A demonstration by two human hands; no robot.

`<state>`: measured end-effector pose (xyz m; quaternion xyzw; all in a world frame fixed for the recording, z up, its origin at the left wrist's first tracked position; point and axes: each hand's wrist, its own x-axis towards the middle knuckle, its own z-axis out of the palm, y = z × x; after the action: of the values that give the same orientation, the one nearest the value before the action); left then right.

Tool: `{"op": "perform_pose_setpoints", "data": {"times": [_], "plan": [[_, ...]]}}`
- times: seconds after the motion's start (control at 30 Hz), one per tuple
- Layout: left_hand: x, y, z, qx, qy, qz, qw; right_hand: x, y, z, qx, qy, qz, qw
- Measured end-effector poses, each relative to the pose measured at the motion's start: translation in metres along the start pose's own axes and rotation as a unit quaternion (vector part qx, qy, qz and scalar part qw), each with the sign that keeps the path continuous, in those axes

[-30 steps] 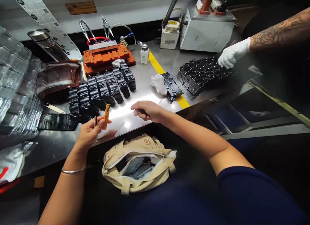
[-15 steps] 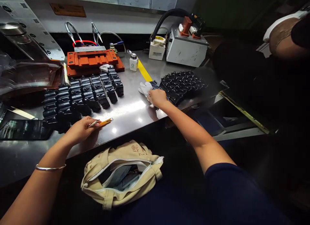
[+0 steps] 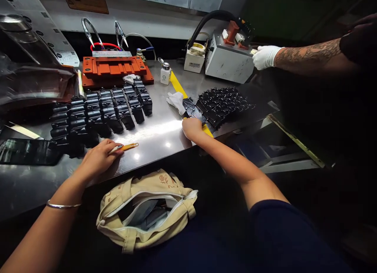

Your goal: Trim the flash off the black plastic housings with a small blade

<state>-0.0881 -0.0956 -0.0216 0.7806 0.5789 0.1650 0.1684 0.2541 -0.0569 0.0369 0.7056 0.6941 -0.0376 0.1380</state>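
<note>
- A brushed steel bench [image 3: 165,135], glossy with glare, is crossed by a yellow tape stripe [image 3: 176,84].
- Rows of moulded black plastic housings [image 3: 97,114] are laid out at the left; a ribbed pile of black frames [image 3: 224,104] sits at the right.
- A single flat black frame [image 3: 193,108] lies on the stripe, touched by the right hand [image 3: 192,128]; whether it is gripped cannot be told. The step looks like a pick-up; a firm pinch on its edge is called for.
- A slim orange-handled tool [image 3: 125,148] is pinched in the left hand [image 3: 98,157], resting on the bench.
- A co-worker's white-gloved hand [image 3: 265,56] is set against a grey metal box [image 3: 228,61].
</note>
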Motion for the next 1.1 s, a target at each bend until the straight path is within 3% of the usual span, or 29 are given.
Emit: {"op": "perform_pose_setpoints", "data": {"times": [0.17, 0.33, 0.5, 0.67, 0.8, 1.1], "plan": [[0.002, 0.004, 0.001, 0.004, 0.004, -0.001, 1.000, 0.004, -0.005, 0.007, 0.000, 0.010, 0.022, 1.000], [0.002, 0.010, 0.001, 0.028, -0.026, -0.016, 0.999, 0.006, -0.005, 0.000, -0.008, 0.009, 0.002, 1.000], [-0.002, 0.020, 0.004, 0.008, -0.019, -0.001, 1.000, -0.016, -0.030, -0.007, -0.015, 0.014, -0.124, 0.992], [-0.004, 0.032, 0.008, -0.005, -0.016, 0.027, 0.999, -0.037, -0.068, 0.005, -0.017, -0.008, -0.274, 0.962], [-0.006, 0.036, 0.010, 0.002, -0.002, 0.035, 0.999, -0.036, -0.078, 0.011, -0.022, -0.007, -0.308, 0.951], [-0.011, 0.039, 0.015, 0.024, -0.004, 0.058, 0.998, -0.042, -0.083, 0.002, -0.033, -0.010, -0.347, 0.937]]}}
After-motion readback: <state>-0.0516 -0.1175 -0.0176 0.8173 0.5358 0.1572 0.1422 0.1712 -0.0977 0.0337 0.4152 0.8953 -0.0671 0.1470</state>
